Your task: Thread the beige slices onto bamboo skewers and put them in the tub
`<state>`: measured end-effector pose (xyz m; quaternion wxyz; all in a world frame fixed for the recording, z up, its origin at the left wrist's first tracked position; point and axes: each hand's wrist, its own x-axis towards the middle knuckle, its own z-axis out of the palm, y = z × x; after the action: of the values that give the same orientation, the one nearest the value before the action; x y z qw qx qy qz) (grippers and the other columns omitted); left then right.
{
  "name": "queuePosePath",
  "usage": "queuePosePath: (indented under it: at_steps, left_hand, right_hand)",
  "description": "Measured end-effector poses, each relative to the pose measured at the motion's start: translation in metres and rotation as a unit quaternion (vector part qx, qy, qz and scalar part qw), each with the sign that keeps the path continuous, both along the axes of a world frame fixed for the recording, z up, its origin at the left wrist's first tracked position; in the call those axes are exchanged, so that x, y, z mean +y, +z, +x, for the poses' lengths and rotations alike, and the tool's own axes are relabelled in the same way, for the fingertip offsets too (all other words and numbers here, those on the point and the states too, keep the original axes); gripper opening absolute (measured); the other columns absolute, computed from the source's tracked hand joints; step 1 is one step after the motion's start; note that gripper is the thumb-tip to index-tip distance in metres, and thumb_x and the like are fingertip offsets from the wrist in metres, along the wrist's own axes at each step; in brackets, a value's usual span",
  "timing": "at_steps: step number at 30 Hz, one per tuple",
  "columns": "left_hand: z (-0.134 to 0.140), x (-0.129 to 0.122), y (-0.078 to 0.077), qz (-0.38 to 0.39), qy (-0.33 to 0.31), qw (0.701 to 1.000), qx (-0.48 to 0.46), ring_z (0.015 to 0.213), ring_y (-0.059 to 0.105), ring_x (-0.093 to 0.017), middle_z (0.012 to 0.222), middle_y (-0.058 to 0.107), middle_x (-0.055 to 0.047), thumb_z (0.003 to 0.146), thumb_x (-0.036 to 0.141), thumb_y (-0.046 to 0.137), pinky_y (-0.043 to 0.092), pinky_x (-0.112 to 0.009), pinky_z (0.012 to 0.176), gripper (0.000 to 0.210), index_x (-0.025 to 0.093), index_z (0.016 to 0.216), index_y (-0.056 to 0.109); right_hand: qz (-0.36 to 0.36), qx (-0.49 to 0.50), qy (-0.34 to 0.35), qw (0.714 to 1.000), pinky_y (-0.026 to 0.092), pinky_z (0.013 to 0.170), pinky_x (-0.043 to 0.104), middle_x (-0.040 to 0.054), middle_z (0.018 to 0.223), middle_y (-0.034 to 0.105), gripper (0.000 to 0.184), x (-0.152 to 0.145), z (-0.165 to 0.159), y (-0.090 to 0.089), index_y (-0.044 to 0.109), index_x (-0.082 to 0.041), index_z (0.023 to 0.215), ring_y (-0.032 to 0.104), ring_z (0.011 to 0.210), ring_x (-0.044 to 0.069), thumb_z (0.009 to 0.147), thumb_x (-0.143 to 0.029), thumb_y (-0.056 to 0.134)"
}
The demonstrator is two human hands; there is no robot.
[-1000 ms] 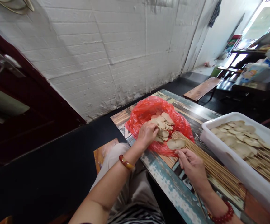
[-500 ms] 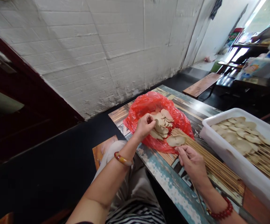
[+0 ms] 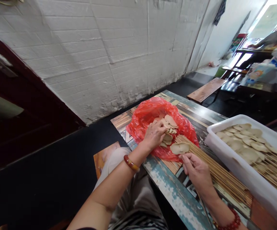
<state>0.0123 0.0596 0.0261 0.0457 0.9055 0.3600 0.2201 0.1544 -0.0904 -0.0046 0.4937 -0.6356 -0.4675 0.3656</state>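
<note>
My left hand [image 3: 154, 133] is over a pile of thin, beige oval slices [image 3: 169, 123] in a red plastic bag [image 3: 143, 111]. Its fingers are slightly bent and apart, the tips touching the slices. My right hand [image 3: 197, 171] is closed in a pinch on a thin bamboo skewer [image 3: 203, 206], which shows again below the palm. At those fingertips is a single oval slice [image 3: 180, 148]; whether the skewer runs through it is hard to see. A bundle of bamboo skewers [image 3: 222, 169] lies beside the right hand, its far ends on the bag.
A white plastic tub [image 3: 216, 127] at the right holds skewered slices [image 3: 248, 140]. The worn, painted table [image 3: 167, 188] ends just before my lap. Beyond stand a wooden bench [image 3: 207, 89] and a person [image 3: 276, 38] at another table. A white wall [image 3: 119, 48] rises behind.
My left hand has moved right and down onto the slices, its fingers reaching further into the bag. The right hand keeps its pinch at nearly the same spot.
</note>
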Motion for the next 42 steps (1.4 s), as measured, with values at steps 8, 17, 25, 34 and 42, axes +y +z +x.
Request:
queuePosePath:
  at_steps: [8,17,25,34,42]
  left_hand:
    - [-0.003,0.016,-0.001,-0.053,0.017,0.979,-0.198,0.083,0.051,-0.015,0.083,0.059,-0.003,0.071,0.015,0.055,0.038,-0.031,0.078,0.006,0.019,0.070,0.059]
    - [-0.014,0.012,0.014,0.003,0.035,0.999,-0.026,0.088,0.046,-0.022,0.086,0.060,-0.008,0.075,0.016,0.051,0.035,-0.037,0.075,0.013,0.019,0.067,0.062]
    - [-0.014,0.013,0.022,-0.010,-0.005,0.993,-0.114,0.080,0.048,-0.018,0.080,0.059,-0.005,0.072,0.017,0.054,0.037,-0.033,0.075,0.009,0.017,0.063,0.057]
    - [-0.010,0.016,0.017,-0.385,0.022,0.848,-0.363,0.049,0.044,-0.006,0.057,0.051,0.003,0.067,0.025,0.057,0.031,-0.017,0.047,0.012,0.014,0.067,0.052]
    - [-0.005,-0.004,0.007,-0.563,-0.044,0.700,-0.438,0.054,0.057,-0.011,0.062,0.057,0.002,0.068,0.036,0.061,0.038,-0.019,0.047,0.027,0.016,0.076,0.045]
  right_hand:
    - [0.004,-0.009,-0.013,1.000,0.029,0.041,0.021,-0.0075,0.043,0.040,0.026,-0.001,0.000,-0.001,0.058,-0.017,0.078,0.037,0.040,0.009,0.082,-0.041,0.049]
    - [0.000,0.008,-0.014,1.000,0.030,0.043,0.021,-0.0076,0.043,0.040,0.027,-0.001,-0.001,0.002,0.056,-0.018,0.075,0.038,0.041,0.009,0.081,-0.044,0.050]
    - [-0.001,-0.011,-0.021,1.000,0.029,0.043,0.020,-0.0075,0.044,0.041,0.028,-0.001,0.000,0.001,0.055,-0.018,0.070,0.038,0.040,0.009,0.081,-0.044,0.050]
    - [0.004,-0.005,-0.016,1.000,0.030,0.042,0.020,-0.0072,0.043,0.041,0.028,0.001,0.000,0.002,0.056,-0.018,0.071,0.038,0.040,0.008,0.081,-0.044,0.050]
    - [0.007,0.017,-0.004,1.000,0.030,0.041,0.020,-0.0079,0.043,0.040,0.027,0.000,0.001,0.002,0.057,-0.018,0.075,0.038,0.039,0.008,0.081,-0.043,0.051]
